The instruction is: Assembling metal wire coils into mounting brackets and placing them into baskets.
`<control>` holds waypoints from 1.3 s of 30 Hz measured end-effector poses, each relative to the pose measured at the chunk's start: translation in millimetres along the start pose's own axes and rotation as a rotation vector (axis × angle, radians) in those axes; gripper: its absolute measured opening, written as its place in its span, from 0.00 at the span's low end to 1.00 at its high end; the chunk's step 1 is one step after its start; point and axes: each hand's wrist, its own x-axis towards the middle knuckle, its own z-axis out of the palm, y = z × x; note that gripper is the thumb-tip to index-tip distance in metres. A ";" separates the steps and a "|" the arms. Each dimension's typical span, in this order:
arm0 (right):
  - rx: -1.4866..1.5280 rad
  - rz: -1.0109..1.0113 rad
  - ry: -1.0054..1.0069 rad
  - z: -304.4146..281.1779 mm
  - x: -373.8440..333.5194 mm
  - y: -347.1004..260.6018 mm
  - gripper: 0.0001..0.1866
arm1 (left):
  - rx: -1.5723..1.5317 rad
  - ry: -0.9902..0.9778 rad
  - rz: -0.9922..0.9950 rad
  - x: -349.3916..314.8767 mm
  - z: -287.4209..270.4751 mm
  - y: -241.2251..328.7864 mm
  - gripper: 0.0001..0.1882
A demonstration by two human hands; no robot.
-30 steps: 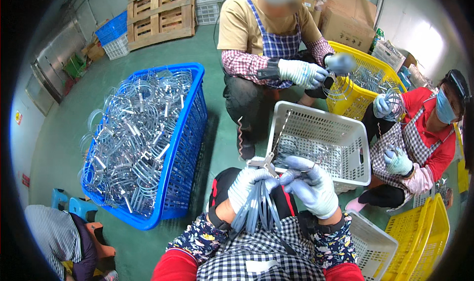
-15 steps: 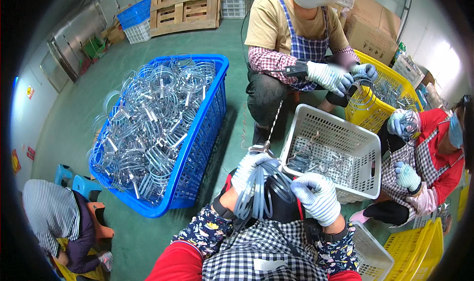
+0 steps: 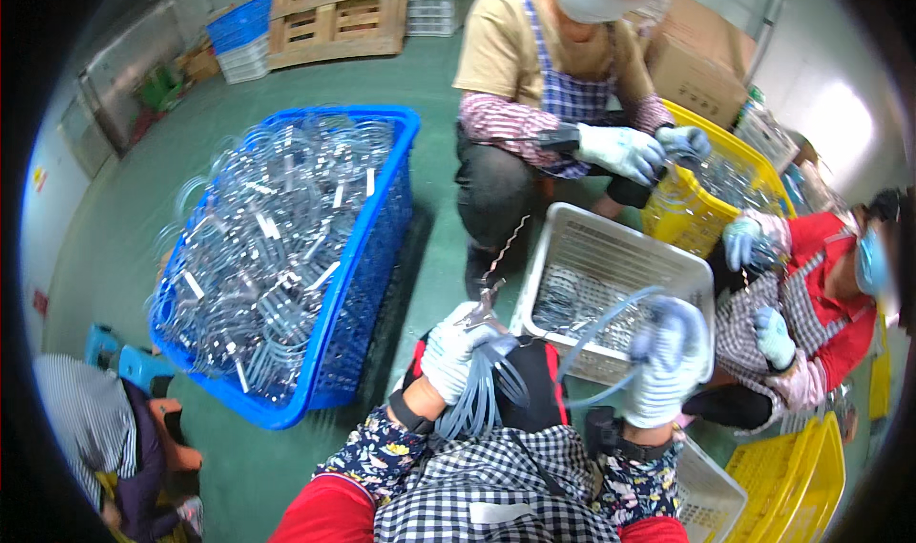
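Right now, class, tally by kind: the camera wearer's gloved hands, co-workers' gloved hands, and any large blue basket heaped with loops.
Wearer's white striped-glove left hand and right hand: 2
Co-workers' pale gloved hands: 4
Large blue plastic basket: 1
Total: 7

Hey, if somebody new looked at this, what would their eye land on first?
Probably the big blue basket on the left, heaped with a glinting tangle of clear loops. Next, at lower centre, the gloved left hand gripping a bundle of blue-grey loops. To its right, the right hand is motion-blurred, a single loop arching beside it across the white basket.
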 end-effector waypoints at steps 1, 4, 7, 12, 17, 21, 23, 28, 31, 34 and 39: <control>-0.096 0.012 -0.152 8.7 -1.0 -4.9 0.08 | 0.063 -0.015 -0.003 0.7 -2.1 8.5 0.07; -0.387 -0.228 -0.287 24.2 12.6 2.2 0.08 | 0.056 -0.106 -0.062 -7.6 -3.5 4.0 0.10; -0.641 -0.514 -0.302 4.8 30.7 12.3 0.08 | -0.492 -0.044 -0.503 -19.3 3.1 1.3 0.12; -0.602 -0.251 -0.437 -26.2 23.1 22.3 0.08 | -1.011 0.254 -0.709 -20.6 13.5 9.4 0.09; -0.272 0.177 -0.386 -36.1 22.6 33.0 0.08 | -1.157 -0.016 -0.771 -15.1 6.2 22.0 0.10; -0.186 0.137 -0.396 -27.6 24.5 39.8 0.09 | -0.280 -0.132 -0.319 -11.3 5.8 32.0 0.08; -0.207 0.175 -0.351 -24.1 21.3 46.7 0.08 | -0.478 -0.115 -0.491 -15.7 13.5 34.5 0.06; -0.255 -0.016 -0.272 -17.3 26.2 44.3 0.08 | -0.116 -0.325 -0.117 -12.3 5.9 47.3 0.06; -0.229 0.019 -0.319 -14.9 27.4 47.5 0.08 | -0.235 -0.370 -0.075 -11.2 3.6 46.5 0.08; -0.176 0.520 -0.849 -15.4 26.1 51.2 0.10 | -0.730 -0.244 -0.466 -23.0 8.8 47.2 0.07; -0.115 0.250 -0.417 -28.4 10.8 71.0 0.14 | -1.732 -0.081 -0.857 -35.0 22.0 7.7 0.12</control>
